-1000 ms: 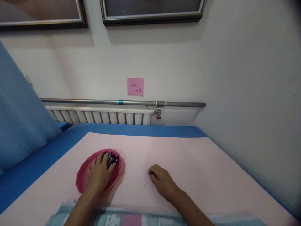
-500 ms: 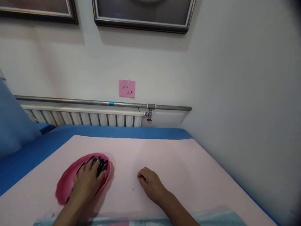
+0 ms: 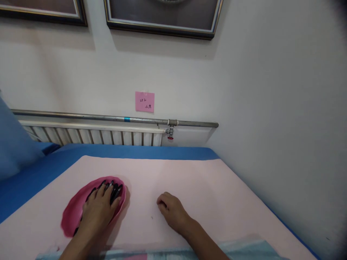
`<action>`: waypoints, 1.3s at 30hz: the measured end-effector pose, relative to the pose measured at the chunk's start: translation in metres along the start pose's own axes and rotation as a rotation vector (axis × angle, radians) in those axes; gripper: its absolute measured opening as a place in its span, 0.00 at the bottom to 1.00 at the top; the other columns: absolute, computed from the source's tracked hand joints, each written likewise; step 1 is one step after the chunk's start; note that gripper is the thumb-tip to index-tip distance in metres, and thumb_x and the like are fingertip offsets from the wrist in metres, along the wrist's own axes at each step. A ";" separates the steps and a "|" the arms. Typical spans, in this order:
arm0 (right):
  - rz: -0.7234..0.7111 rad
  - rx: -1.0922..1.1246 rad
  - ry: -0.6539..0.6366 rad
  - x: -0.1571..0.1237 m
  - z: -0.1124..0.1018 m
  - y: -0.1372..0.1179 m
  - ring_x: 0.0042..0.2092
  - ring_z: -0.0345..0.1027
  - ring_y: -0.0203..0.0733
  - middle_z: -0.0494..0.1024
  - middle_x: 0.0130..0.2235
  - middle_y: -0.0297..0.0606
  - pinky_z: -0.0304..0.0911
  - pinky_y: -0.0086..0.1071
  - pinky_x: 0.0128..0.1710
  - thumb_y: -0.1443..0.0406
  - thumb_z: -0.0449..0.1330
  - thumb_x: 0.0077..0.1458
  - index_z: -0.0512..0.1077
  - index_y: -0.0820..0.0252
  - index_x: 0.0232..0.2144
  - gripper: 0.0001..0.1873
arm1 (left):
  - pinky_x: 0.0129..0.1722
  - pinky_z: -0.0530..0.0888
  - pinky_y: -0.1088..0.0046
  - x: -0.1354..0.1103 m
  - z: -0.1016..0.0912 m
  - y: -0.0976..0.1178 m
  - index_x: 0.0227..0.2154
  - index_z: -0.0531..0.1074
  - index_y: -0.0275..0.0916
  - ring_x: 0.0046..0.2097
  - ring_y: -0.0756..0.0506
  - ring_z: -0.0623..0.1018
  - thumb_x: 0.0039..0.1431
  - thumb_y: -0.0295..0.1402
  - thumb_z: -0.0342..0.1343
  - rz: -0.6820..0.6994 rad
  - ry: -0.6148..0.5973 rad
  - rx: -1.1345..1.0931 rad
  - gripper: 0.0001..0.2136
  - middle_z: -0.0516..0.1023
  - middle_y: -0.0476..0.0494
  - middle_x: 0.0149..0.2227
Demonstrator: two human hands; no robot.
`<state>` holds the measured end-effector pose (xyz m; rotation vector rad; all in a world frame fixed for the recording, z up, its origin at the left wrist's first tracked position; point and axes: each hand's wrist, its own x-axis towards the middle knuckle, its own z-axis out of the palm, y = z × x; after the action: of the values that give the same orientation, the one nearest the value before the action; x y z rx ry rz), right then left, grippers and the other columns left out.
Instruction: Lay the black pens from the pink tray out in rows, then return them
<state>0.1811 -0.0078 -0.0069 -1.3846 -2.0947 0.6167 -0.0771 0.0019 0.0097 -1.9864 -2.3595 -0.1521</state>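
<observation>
At the left of the head view, a pink oval dish [image 3: 77,207] with a wavy rim holds several slim black pens [image 3: 116,192]. My left hand [image 3: 99,209] lies over them inside the dish, fingers spread and touching the pens; its palm side is hidden. On the pink surface [image 3: 189,180], right of the dish, rests my right hand [image 3: 172,211]. Its fingers are curled into a loose fist with nothing seen in them.
A blue border [image 3: 135,151] surrounds the pink surface. Behind it are a white radiator [image 3: 108,137] and a metal pipe with a red valve [image 3: 170,138]. Light blue cloth [image 3: 16,148] hangs at the left. Teal fabric [image 3: 244,249] lies along the near edge.
The whole view has shifted slightly. Both hands keep nearly the same place and pose, the left one still over the pens in the dish.
</observation>
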 end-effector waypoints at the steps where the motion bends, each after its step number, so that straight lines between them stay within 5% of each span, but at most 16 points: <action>1: 0.000 0.003 0.001 0.000 0.000 0.000 0.33 0.63 0.34 0.70 0.31 0.34 0.57 0.27 0.33 0.75 0.50 0.49 0.68 0.59 0.27 0.10 | 0.53 0.61 0.56 0.000 0.000 0.000 0.56 0.62 0.37 0.59 0.33 0.60 0.57 0.42 0.42 -0.001 -0.004 0.001 0.25 0.59 0.37 0.61; 29: 0.029 0.057 0.003 0.001 -0.003 0.000 0.33 0.63 0.35 0.71 0.31 0.34 0.59 0.27 0.33 0.74 0.50 0.49 0.68 0.59 0.26 0.09 | 0.54 0.59 0.56 -0.002 0.006 0.002 0.52 0.67 0.35 0.57 0.33 0.62 0.56 0.40 0.43 0.004 0.119 -0.070 0.24 0.64 0.36 0.58; 34: 0.090 0.216 0.153 -0.002 -0.020 -0.003 0.31 0.62 0.35 0.69 0.28 0.33 0.58 0.27 0.30 0.67 0.51 0.53 0.68 0.59 0.25 0.07 | 0.51 0.63 0.63 -0.009 -0.013 0.015 0.42 0.71 0.36 0.49 0.39 0.70 0.56 0.42 0.43 0.180 0.245 -0.464 0.19 0.75 0.38 0.46; 39: 0.101 0.443 0.493 -0.016 -0.053 -0.019 0.28 0.61 0.36 0.68 0.27 0.34 0.57 0.28 0.28 0.55 0.44 0.58 0.67 0.59 0.27 0.18 | 0.29 0.66 0.72 -0.030 -0.041 0.031 0.22 0.67 0.42 0.27 0.47 0.69 0.59 0.48 0.38 0.172 0.202 -0.951 0.20 0.69 0.50 0.22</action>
<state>0.2085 -0.0253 0.0419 -1.2330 -1.4074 0.6516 -0.0420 -0.0270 0.0483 -2.2890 -2.1363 -1.6254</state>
